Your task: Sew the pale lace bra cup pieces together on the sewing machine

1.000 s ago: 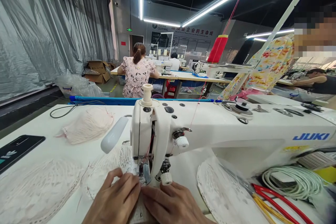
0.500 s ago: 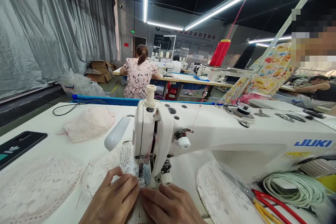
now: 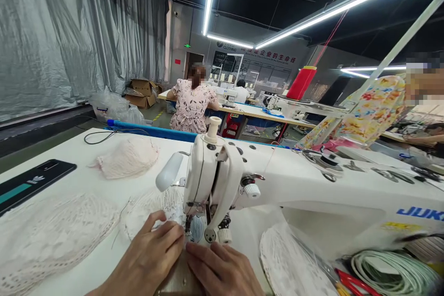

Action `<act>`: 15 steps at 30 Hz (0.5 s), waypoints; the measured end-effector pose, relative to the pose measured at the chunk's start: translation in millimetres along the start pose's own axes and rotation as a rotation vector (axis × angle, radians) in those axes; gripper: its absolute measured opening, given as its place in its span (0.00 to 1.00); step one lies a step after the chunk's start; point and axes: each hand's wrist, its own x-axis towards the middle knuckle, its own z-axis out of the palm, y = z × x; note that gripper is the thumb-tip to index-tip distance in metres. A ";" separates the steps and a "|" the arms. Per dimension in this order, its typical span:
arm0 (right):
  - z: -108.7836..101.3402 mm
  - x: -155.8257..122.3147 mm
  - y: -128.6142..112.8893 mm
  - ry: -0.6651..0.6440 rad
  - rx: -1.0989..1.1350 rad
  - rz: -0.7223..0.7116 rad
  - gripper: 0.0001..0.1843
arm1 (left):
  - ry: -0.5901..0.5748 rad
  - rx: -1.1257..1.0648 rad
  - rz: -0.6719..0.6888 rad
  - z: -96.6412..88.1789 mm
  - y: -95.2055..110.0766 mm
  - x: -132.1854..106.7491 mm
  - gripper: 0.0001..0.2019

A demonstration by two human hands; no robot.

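A white Juki sewing machine (image 3: pixel 312 185) stands across the table in front of me. My left hand (image 3: pixel 152 254) lies just left of the needle, fingers pressed flat on a white lace piece (image 3: pixel 152 208) that runs under the presser foot (image 3: pixel 194 231). My right hand (image 3: pixel 222 270) rests beside it, just below the needle, with its fingertips pressed on the material at the foot. The fingertips of both hands nearly meet under the machine's head. Red thread runs down from a red cone (image 3: pixel 301 83) toward the machine.
A lace pile (image 3: pixel 52 236) lies at the left and another lace bundle (image 3: pixel 126 159) further back. A black phone (image 3: pixel 33 182) sits at the far left. More lace in plastic (image 3: pixel 291 263), red-handled scissors (image 3: pixel 357 284) and coiled cord (image 3: pixel 395 270) lie at the right. People sit at tables behind.
The view has swung left and tipped up, so the machine now sits further right. Both hands stay pressed at the presser foot, hardly moved.
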 end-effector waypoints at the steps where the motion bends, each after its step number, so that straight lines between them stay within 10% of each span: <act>1: 0.0 0.0 0.2 0.002 0.001 0.000 0.11 | 0.000 -0.006 0.000 -0.1 -0.1 0.9 0.13; 15: 2.8 -2.1 4.4 0.006 0.003 -0.022 0.11 | -0.001 -0.041 -0.021 -9.1 -11.2 15.4 0.20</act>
